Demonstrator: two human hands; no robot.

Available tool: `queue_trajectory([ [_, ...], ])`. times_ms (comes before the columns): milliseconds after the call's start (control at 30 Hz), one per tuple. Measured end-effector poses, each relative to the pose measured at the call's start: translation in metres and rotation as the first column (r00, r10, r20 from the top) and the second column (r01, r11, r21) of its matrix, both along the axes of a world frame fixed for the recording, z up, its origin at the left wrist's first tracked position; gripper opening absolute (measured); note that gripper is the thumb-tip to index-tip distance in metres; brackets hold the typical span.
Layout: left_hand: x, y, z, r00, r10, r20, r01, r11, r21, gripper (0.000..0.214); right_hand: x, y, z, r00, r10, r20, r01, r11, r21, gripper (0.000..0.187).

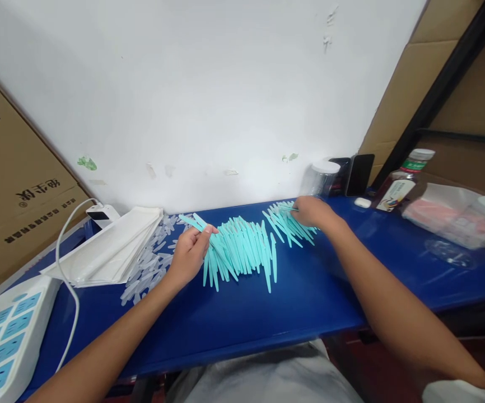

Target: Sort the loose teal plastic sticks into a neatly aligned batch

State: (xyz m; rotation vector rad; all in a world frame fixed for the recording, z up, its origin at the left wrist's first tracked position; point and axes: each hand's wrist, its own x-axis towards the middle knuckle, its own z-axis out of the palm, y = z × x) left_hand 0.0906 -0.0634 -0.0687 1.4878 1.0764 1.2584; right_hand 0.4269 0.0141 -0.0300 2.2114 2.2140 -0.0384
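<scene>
My left hand (192, 252) is closed in a pinch around a few slim turquoise sticks that look like eyebrow razors (196, 222), their ends pointing up and left. Just right of it, a wide heap of the same turquoise razors (242, 246) lies side by side on the blue table. At a smaller pile of razors (287, 221) farther right, my right hand (312, 211) has its fingertips closed on a razor at the pile's upper edge; the back of the hand hides part of the grip. Many small translucent plastic caps (145, 274) are scattered left of my left hand.
White plastic bags (108, 246) and a power strip (13, 336) with a white cable lie at left. Along the right stand a clear jar (322, 178), a phone (360, 174), a bottle (402, 182) and a pink-filled package (448, 215). A white wall (225, 101) closes off the back.
</scene>
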Motion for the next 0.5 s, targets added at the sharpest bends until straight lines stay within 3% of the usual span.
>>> queue_trajectory([
  [167, 0.0, 0.0, 0.0, 1.0, -0.002, -0.011, 0.002, 1.0, -0.002, 0.041, -0.007, -0.007, 0.002, 1.0, 0.002, 0.011, -0.001, 0.999, -0.053, 0.034],
  [500, -0.002, 0.001, -0.002, 0.999, 0.006, -0.039, -0.006, 1.0, 0.006, 0.041, -0.019, -0.016, 0.006, 0.999, -0.032, 0.04, 0.032, 0.999, 0.014, 0.035],
])
